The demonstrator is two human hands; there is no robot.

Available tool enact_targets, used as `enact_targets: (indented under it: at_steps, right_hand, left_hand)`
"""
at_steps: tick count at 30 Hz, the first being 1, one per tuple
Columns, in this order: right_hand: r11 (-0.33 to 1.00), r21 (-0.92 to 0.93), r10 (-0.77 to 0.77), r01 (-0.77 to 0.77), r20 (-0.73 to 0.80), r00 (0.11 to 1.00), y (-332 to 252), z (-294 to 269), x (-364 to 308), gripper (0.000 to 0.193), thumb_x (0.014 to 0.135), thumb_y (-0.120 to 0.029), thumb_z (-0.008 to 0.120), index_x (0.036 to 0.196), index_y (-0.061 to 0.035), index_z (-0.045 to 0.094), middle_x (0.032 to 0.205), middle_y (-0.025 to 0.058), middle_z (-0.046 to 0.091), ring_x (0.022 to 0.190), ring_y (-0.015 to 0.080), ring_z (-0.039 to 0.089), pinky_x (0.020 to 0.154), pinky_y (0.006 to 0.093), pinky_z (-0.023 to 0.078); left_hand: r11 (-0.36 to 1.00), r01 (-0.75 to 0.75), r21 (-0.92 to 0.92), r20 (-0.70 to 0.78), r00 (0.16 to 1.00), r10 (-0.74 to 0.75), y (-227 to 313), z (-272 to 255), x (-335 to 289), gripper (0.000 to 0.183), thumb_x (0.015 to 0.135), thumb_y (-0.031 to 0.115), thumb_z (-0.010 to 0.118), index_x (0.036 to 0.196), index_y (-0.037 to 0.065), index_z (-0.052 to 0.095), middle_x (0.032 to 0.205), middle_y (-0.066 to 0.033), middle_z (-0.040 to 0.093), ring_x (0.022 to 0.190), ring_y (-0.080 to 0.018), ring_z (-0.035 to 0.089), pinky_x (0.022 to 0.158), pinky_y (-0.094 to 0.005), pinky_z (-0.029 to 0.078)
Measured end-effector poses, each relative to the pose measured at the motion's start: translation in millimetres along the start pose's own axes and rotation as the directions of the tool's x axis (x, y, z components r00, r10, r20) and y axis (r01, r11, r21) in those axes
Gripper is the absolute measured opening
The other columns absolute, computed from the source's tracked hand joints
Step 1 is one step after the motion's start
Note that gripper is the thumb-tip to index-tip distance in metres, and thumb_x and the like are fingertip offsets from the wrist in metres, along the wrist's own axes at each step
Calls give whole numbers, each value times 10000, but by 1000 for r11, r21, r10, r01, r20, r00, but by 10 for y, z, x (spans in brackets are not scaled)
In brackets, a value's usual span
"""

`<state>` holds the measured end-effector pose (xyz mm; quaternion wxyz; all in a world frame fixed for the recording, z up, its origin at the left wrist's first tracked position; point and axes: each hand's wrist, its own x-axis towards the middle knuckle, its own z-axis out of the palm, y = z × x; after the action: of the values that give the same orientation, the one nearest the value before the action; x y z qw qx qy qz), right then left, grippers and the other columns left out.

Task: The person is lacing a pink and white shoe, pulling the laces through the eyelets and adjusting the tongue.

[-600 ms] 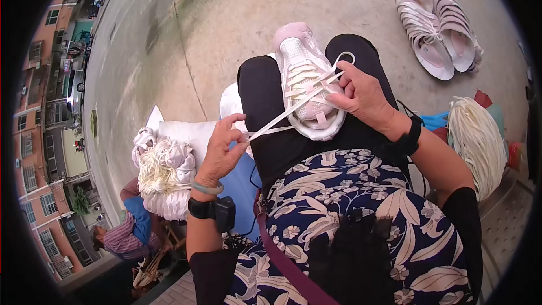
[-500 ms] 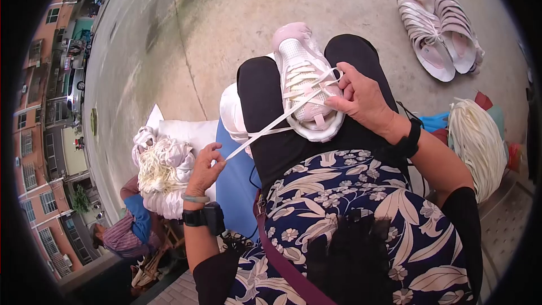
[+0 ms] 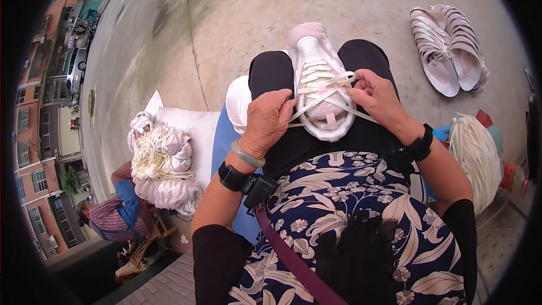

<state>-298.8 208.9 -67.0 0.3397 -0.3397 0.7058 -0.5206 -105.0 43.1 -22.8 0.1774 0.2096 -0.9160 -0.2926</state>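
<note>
A white and pale pink sneaker rests between my thighs, its toe pointing away from me and its heel close to my lap. Cream laces cross its tongue. To the left of the shoe's collar, my left hand pinches one end of the shoelace, which runs taut across the opening. On the other side, my right hand closes thumb and finger on a loop of the same lace near the top eyelets. A further length of lace trails under my right hand toward my thigh.
Several stacked pink and white shoes lie on the concrete at the far right. A bundle of cream laces hangs at my right. On my left, shoes and laces are heaped on white cloth. A person sits beyond them.
My left hand has come in from the far left to beside the shoe, and the long stretched lace is now short. My right hand still holds the loop.
</note>
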Motion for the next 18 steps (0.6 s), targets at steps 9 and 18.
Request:
enact_targets:
  at_steps: [9,18]
  right_hand:
    - [999,50,-21,19,44,999,-85,-27,40,252,823,-187,640,900,49,600,642,71,599,558,89,547,536,235,443]
    - [1000,10,-10,11,-16,1000,-98,39,78,223,822,-186,630,816,35,600,633,88,601,555,112,560,520,256,435]
  left_hand:
    - [994,-107,32,73,992,105,34,166,221,81,831,101,561,810,24,572,669,-163,573,644,-327,594,576,-395,467]
    - [801,-407,438,30,898,439,132,62,471,109,727,33,606,705,64,504,566,-49,468,515,-169,502,459,-303,409]
